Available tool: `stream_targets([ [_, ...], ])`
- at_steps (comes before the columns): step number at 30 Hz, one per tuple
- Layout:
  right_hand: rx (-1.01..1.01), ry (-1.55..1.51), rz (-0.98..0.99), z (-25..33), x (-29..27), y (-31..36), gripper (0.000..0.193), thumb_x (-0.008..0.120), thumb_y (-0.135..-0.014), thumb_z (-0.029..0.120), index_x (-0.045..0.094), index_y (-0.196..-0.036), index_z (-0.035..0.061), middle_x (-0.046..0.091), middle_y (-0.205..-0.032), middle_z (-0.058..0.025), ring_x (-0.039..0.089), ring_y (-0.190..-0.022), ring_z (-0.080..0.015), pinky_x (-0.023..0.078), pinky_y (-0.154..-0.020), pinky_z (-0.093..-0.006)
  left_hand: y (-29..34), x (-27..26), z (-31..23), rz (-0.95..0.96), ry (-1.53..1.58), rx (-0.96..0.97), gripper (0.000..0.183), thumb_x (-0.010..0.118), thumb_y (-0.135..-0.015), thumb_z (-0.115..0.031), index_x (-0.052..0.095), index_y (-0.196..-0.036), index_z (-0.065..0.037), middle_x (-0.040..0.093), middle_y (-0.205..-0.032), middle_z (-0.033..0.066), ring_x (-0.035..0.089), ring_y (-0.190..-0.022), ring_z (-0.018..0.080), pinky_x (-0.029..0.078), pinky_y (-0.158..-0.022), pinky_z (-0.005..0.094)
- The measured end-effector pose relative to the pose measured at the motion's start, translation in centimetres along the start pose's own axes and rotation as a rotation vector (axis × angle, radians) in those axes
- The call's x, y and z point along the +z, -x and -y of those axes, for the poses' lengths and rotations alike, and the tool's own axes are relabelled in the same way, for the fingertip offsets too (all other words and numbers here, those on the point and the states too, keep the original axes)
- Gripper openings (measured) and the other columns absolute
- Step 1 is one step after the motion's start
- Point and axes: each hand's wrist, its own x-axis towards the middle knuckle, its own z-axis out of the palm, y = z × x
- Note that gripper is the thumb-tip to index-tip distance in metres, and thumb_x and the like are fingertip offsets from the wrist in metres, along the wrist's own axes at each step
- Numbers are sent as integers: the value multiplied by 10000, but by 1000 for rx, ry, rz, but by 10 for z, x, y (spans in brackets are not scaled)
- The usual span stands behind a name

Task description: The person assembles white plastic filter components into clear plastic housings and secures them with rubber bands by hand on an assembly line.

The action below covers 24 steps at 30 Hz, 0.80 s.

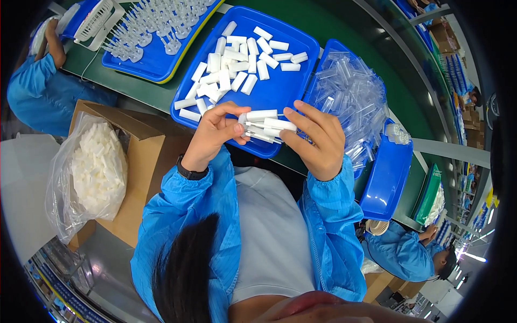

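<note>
White tubes gripped as small bundle by fingers of left hand and right hand, above near edge of blue tray; assembling seemingly under way, needing careful alignment next.

green worktable, cardboard box, grey floor

Dark green surface runs diagonally across view. Directly on it: blue tray loaded with white caps; second blue tray to its left carrying clear upright pieces; third blue tray to its right heaped with clear tubes; small blue bin beside that; green tray farther along the surface.
</note>
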Motion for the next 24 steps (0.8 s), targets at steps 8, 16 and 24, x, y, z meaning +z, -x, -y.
stream_targets([
  [8,-101,-117,-31,4,1,-6,295,705,-616,54,689,-906,99,607,-914,-60,610,-875,-239,466,-648,-323,0,6,-1,28,-12,-48,321,663,-855,-64,580,-1159,0,607,-1044,103,678,-791,165,583,-679,248],
  [16,-4,-318,32,0,15,-2,319,731,-580,86,732,-898,112,622,-877,-79,627,-767,-232,500,-613,-311,4,8,-8,22,-42,-155,310,676,-847,-73,594,-1136,1,653,-928,124,677,-744,153,572,-650,237],
  [24,25,-548,48,-6,26,-6,219,737,-701,100,728,-919,103,627,-860,-91,626,-768,-237,503,-629,-325,0,-1,-9,151,-74,-190,357,637,-885,-141,539,-1197,3,652,-963,143,680,-741,161,566,-627,227],
])
